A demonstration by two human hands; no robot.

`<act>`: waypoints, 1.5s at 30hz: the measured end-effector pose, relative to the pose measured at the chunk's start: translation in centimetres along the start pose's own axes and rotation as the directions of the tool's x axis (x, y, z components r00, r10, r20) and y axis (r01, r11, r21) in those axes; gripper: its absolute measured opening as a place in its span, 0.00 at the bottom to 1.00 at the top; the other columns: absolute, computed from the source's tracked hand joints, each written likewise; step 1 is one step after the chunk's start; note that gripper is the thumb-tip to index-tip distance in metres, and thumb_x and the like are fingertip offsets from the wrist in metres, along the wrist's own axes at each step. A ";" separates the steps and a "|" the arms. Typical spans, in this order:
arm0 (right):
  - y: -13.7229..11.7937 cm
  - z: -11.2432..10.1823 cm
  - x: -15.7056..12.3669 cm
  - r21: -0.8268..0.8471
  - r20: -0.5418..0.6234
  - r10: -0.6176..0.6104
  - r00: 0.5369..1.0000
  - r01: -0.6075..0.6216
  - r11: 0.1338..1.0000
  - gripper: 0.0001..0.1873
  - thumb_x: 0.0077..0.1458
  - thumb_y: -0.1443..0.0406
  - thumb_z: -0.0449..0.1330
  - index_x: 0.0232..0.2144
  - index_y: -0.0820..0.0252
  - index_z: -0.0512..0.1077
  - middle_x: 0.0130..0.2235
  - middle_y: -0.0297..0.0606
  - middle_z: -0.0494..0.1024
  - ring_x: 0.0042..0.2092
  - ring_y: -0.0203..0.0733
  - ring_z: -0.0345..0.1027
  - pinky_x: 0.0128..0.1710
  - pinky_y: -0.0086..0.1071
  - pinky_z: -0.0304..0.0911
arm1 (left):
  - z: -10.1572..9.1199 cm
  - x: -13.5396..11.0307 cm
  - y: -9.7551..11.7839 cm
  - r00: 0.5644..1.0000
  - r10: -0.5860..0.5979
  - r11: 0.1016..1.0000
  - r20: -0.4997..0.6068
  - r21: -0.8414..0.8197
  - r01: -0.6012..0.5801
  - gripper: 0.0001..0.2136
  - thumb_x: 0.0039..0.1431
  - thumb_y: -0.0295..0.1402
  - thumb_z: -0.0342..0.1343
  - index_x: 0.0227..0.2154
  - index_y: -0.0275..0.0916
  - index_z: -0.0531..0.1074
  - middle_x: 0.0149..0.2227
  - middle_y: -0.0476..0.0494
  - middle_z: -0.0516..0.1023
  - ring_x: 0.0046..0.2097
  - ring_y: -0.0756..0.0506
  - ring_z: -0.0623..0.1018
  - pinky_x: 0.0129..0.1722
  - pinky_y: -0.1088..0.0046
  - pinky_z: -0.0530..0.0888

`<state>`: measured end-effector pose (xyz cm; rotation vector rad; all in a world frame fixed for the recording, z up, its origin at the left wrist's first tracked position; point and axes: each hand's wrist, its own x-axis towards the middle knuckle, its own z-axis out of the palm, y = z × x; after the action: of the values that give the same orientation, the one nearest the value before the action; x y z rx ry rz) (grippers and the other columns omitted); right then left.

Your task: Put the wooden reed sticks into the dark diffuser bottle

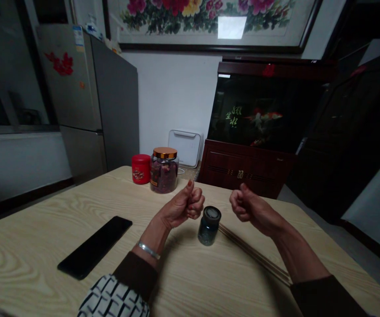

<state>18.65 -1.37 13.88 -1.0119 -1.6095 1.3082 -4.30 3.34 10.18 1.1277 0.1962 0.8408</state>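
My left hand (185,206) is curled into a loose fist above the wooden table (44,229), thumb up, with nothing seen in it. My right hand (244,206) is also a fist, held a little above the table to the right. Between the two hands stands a small dark glass jar (209,225) with a black lid. Thin wooden sticks (252,254) lie on the table, running from beside the jar under my right forearm. A silver bracelet sits on my left wrist.
A black phone (95,246) lies flat at the left. A red tin (140,168) and a glass jar with a copper lid (164,170) stand at the far edge. Beyond are a fridge (91,97), a white box on the floor and a fish tank on a dark cabinet (259,132).
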 end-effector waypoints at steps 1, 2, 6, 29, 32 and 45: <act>0.7 0.3 0.1 -0.180 -0.082 -0.020 0.996 0.005 0.984 0.29 0.56 0.39 0.51 0.25 0.58 0.65 0.22 0.27 0.59 0.22 0.31 0.48 0.22 0.27 0.45 | -0.7 -0.2 -1.0 0.988 0.046 0.998 -0.145 0.040 -0.041 0.27 0.53 0.59 0.56 0.21 0.39 0.55 0.18 0.57 0.55 0.19 0.56 0.52 0.19 0.80 0.52; 1.4 0.6 0.3 -0.370 -0.148 -0.063 0.987 0.004 0.929 0.26 0.56 0.41 0.54 0.28 0.58 0.67 0.25 0.29 0.63 0.25 0.33 0.54 0.24 0.28 0.49 | -1.4 -0.4 -2.2 0.948 0.109 0.992 -0.299 0.100 -0.083 0.26 0.53 0.56 0.58 0.22 0.39 0.58 0.20 0.57 0.58 0.19 0.56 0.54 0.20 0.81 0.53; 3.4 2.4 1.0 -0.842 -0.190 -0.169 0.967 -0.072 0.534 0.24 0.57 0.44 0.55 0.43 0.57 0.70 0.40 0.40 0.72 0.38 0.43 0.68 0.38 0.36 0.60 | -3.5 -1.1 -7.3 0.880 0.193 0.920 -0.435 0.393 -0.008 0.21 0.44 0.43 0.70 0.36 0.38 0.69 0.38 0.44 0.73 0.38 0.48 0.73 0.35 0.75 0.68; 1.0 2.8 2.9 -0.956 0.118 0.113 0.986 0.082 0.281 0.26 0.55 0.55 0.57 0.53 0.62 0.69 0.51 0.51 0.73 0.54 0.59 0.65 0.56 0.54 0.53 | -4.0 -0.5 -11.4 0.947 0.191 0.703 -0.259 0.709 0.052 0.27 0.40 0.34 0.70 0.46 0.34 0.72 0.40 0.45 0.77 0.41 0.45 0.74 0.37 0.75 0.68; 0.3 2.3 2.9 -0.840 0.328 0.097 0.940 0.243 0.485 0.39 0.49 0.61 0.60 0.63 0.56 0.57 0.64 0.46 0.60 0.64 0.53 0.52 0.60 0.46 0.51 | -4.0 -0.5 -11.3 0.945 0.200 0.693 -0.257 0.719 0.049 0.29 0.39 0.37 0.71 0.46 0.34 0.72 0.40 0.43 0.77 0.41 0.44 0.74 0.36 0.74 0.67; 0.7 2.6 3.3 -0.873 0.243 0.114 0.963 0.166 0.459 0.46 0.48 0.56 0.63 0.66 0.58 0.53 0.66 0.49 0.56 0.65 0.55 0.51 0.60 0.47 0.52 | -3.8 -0.6 -11.0 0.951 0.189 0.712 -0.244 0.701 0.039 0.28 0.39 0.37 0.71 0.46 0.34 0.72 0.39 0.44 0.77 0.40 0.44 0.74 0.36 0.74 0.68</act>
<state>15.11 0.90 13.20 -1.4242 -2.6347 0.4661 -1.34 3.82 -1.07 1.7273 0.7874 1.0493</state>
